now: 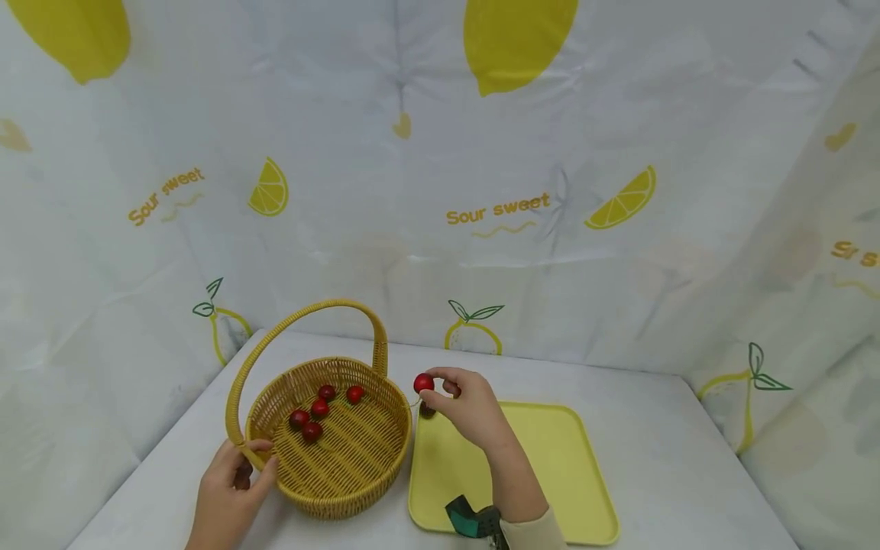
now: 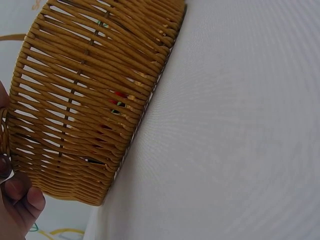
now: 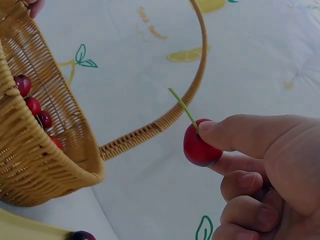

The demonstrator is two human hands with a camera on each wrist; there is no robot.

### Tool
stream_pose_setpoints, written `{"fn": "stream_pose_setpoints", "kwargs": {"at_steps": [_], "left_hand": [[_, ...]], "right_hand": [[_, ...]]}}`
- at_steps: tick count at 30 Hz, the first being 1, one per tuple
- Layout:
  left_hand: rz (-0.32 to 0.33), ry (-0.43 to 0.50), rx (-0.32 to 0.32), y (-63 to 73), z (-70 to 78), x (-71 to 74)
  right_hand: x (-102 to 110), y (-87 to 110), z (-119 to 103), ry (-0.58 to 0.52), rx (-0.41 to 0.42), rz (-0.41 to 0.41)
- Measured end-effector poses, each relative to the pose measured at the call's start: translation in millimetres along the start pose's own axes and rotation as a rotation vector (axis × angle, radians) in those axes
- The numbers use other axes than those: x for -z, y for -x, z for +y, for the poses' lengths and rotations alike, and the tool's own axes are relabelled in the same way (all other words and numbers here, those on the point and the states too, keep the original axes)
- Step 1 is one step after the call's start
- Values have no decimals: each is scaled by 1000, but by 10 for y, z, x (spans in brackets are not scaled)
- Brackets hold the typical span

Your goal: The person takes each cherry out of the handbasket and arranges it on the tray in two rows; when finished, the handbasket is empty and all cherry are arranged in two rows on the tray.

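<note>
Inspector: State the layout, surroundings first.

Technician: A white cloth (image 1: 412, 267), printed with lemons and the words "Sour sweet", hangs behind a white table (image 1: 660, 458). On the table, a wicker basket (image 1: 333, 506) with an arched handle (image 1: 337, 303) stands just left of a yellow tray (image 1: 564, 458).

Inspector: State the condition of each hand.

Technician: The left hand (image 1: 230, 489) grips the basket at the near-left rim, by the foot of the handle. The right hand (image 1: 470, 405), with a dark strap (image 1: 474, 521) at its wrist, pinches a red cherry (image 1: 423, 383) between thumb and index finger.

Inspector: Give the position of all cherries.

Technician: The red cherry is raised over the tray's far-left corner, near the basket's right rim. Five loose cherries (image 1: 319, 408) lie inside the basket, toward its far-left side. One dark cherry (image 1: 427, 411) lies at the tray's far-left corner, partly hidden by the right thumb.

Inspector: Smallest part?

Technician: A thin green stem (image 3: 183, 110), slanting from the red cherry beside the thumb.
</note>
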State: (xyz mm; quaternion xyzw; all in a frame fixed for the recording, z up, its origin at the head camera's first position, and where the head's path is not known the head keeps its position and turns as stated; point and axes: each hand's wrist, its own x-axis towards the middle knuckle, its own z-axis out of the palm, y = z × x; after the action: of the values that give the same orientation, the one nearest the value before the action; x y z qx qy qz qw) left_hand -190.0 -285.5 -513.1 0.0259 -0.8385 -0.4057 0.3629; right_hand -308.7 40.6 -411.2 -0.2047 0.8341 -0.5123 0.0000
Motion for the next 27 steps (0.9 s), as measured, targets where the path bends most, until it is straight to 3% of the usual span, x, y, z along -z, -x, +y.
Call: {"fn": "stream_pose_setpoints", "kwargs": {"at_steps": [7, 15, 22, 27], "left_hand": [[-3, 5, 1, 7, -3, 12], [-14, 6, -1, -12, 2, 20], [-13, 9, -7, -9, -6, 18], [-11, 5, 5, -6, 4, 15]], "right_hand": [[246, 10, 99, -35, -43, 36], [570, 71, 234, 5, -87, 89], [827, 114, 465, 119, -137, 107], [950, 145, 668, 190, -216, 96]]}}
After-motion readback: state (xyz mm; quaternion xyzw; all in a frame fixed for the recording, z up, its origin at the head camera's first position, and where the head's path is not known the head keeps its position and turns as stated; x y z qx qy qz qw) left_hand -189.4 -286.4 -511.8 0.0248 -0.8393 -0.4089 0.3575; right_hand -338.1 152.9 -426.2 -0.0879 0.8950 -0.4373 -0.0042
